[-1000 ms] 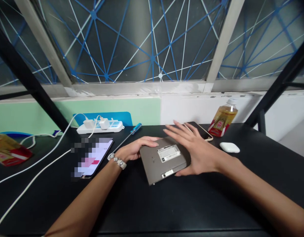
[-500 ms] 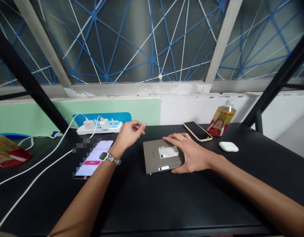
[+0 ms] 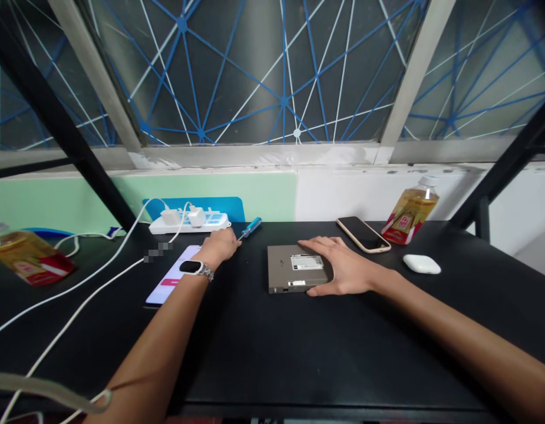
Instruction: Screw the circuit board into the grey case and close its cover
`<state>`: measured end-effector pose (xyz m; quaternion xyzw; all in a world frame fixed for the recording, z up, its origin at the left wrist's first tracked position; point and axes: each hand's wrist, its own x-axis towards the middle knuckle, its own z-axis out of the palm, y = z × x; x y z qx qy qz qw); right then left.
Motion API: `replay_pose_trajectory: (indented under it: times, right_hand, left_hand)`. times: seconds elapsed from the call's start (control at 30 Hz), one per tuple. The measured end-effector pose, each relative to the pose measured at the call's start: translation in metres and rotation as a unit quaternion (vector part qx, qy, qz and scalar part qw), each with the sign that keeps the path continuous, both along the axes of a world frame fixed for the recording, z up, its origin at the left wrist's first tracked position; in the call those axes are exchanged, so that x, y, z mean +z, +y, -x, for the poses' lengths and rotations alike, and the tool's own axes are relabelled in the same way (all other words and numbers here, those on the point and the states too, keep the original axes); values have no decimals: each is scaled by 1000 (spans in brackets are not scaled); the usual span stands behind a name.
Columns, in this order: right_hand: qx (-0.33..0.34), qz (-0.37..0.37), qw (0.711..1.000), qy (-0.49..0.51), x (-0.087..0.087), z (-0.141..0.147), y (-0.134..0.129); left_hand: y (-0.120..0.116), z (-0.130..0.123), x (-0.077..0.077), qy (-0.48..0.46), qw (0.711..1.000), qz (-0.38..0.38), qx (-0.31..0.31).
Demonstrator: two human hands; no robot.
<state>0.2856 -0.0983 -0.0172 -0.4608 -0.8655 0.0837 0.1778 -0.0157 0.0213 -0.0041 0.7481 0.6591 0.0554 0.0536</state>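
A flat grey-brown box [image 3: 278, 268] with white labels lies on the black table. My right hand [image 3: 343, 266] is closed round its right side, thumb at the near edge and fingers over the far edge. My left hand [image 3: 219, 246], with a watch on the wrist, is closed at the tip of a screwdriver [image 3: 252, 227] with a blue handle, which lies beyond it near the power strip. A lit phone [image 3: 168, 282] is partly hidden under my left wrist.
A white power strip [image 3: 217, 222] with plugs and cables stands at the back left. A dark phone [image 3: 363, 233], a drink bottle [image 3: 409, 215] and a white earbud case [image 3: 421, 264] are at the right. Another bottle [image 3: 31, 256] is at far left.
My left hand has moved left and down, and the screwdriver now shows beyond it. The box has turned slightly and lies squarer, still in my right hand. The view has shifted a little.
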Motion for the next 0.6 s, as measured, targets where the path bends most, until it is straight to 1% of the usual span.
replay_pose_trajectory:
  times: [0.1,0.2,0.3,0.37,0.4,0.43,0.47,0.5,0.53,0.57,0.6]
  right_hand:
    - [-5,6,1000,6,-4,-1,1]
    - [-7,-12,1000,7,-5,-1,0]
    - [-28,-45,997,54,0,-2,-3]
    - [-59,-66,987,131,5,-1,-6]
    - [-72,-65,979,181,8,1,-8]
    - [-76,-49,968,236,11,4,-10]
    - [-71,-18,954,291,13,8,-12]
    - [-59,26,937,343,15,12,-15]
    - [-43,76,917,390,17,17,-17]
    - [-29,121,893,433,18,22,-20]
    - [-24,151,866,476,19,27,-22]
  left_hand:
    - [3,-1,-6,-6,999,-22,-34]
    - [3,-1,-4,-52,992,-86,-81]
    - [-1,-4,8,-113,967,-187,-128]
    - [-9,-11,20,-174,942,-242,-153]
    - [-15,-17,26,-215,929,-254,-163]
    - [-22,-24,31,-257,915,-256,-176]
    - [-30,-32,35,-292,901,-253,-200]
    - [-39,-42,38,-319,885,-245,-235]
    - [-49,-51,40,-336,871,-221,-281]
    - [-59,-60,41,-347,858,-194,-326]
    - [-68,-68,42,-347,847,-167,-366]
